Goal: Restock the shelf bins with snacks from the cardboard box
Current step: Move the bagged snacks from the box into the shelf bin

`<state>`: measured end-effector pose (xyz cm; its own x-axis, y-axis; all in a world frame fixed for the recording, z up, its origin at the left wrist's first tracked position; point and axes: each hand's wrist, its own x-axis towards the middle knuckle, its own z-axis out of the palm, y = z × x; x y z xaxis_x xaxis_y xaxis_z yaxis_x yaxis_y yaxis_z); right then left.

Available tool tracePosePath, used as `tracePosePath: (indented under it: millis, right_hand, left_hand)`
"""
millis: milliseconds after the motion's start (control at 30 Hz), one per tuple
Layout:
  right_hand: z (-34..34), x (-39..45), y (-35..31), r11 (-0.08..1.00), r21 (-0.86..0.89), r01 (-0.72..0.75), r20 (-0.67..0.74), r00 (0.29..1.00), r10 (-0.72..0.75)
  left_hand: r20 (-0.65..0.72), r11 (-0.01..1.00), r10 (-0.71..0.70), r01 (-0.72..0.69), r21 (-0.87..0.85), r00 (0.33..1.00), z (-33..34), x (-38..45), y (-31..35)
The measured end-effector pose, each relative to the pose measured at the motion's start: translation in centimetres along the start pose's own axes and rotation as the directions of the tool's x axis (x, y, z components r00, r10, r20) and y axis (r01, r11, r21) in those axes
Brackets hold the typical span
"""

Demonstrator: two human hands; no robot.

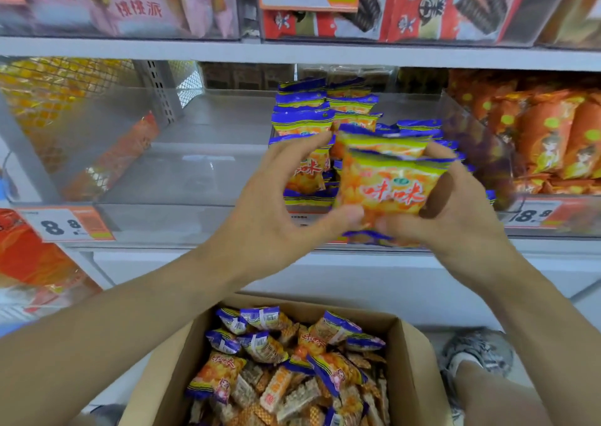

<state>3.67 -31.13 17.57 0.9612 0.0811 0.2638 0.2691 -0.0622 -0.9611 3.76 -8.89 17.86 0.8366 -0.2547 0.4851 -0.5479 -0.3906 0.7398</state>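
Both hands hold a small stack of orange snack packets (388, 184) with blue and green ends, in front of the middle shelf. My left hand (279, 204) pinches the stack from the left, thumb below and fingers on top. My right hand (455, 210) grips it from the right. Behind them a clear shelf bin (182, 178) holds rows of the same packets (309, 113) at its right side. Below, an open cardboard box (413, 354) is full of loose packets (286, 360).
To the right, another clear bin holds orange packets (549, 139). The upper shelf carries pink bags (136, 5) and red packs (455, 5). Price tags (65, 225) hang on the shelf edge. A grey shoe (478, 350) stands right of the box.
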Motion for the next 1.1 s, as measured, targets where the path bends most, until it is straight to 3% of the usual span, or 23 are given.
tracePosePath:
  millis: [100,367,433,500,600,733,967,1033,1100]
  right_hand:
    - [-1.2,3.2,0.2,0.996,-0.092,0.004,-0.123,0.992,-0.015]
    - [-1.1,9.3,2.6,0.938,-0.335,-0.085,0.012,0.995,0.094]
    - [-0.9,8.7,3.0,0.928,-0.361,-0.096,-0.022,0.995,0.095]
    - [-0.9,7.6,3.4,0.933,-0.361,-0.016,-0.083,0.996,-0.015]
    - [-0.9,6.8,3.9,0.882,-0.441,0.166,-0.051,0.977,-0.209]
    - [-0.4,7.0,3.7,0.784,-0.578,0.228,-0.072,0.942,-0.328]
    - [-0.4,8.2,3.2,0.749,-0.655,0.095,0.106,0.994,-0.033]
    - [-0.2,8.0,3.1,0.717,-0.683,0.139,0.135,0.989,-0.063]
    - [-0.1,7.8,3.4,0.657,-0.718,0.231,0.121,0.970,-0.209]
  left_hand:
    - [-0.097,0.978,0.030,-0.009,0.209,0.995,0.6,1.3,-1.3]
    - [-0.123,0.893,0.105,-0.039,0.449,0.987,-0.1,2.8,-3.7]
    - [-0.108,0.877,0.132,-0.065,0.477,0.985,-0.2,3.0,-3.7]
    - [-0.080,0.850,0.165,-0.101,0.517,0.983,0.1,3.1,-4.1]
    - [-0.018,0.803,0.182,-0.138,0.580,0.983,1.0,3.2,-4.8]
    - [0.023,0.742,0.139,-0.120,0.660,0.990,1.8,3.4,-5.4]
    - [0.048,0.670,0.099,-0.103,0.735,0.994,2.3,3.5,-5.8]
    - [0.053,0.657,0.101,-0.107,0.747,0.993,2.3,3.5,-5.8]
    - [0.058,0.648,0.105,-0.113,0.753,0.993,2.3,3.5,-5.8]
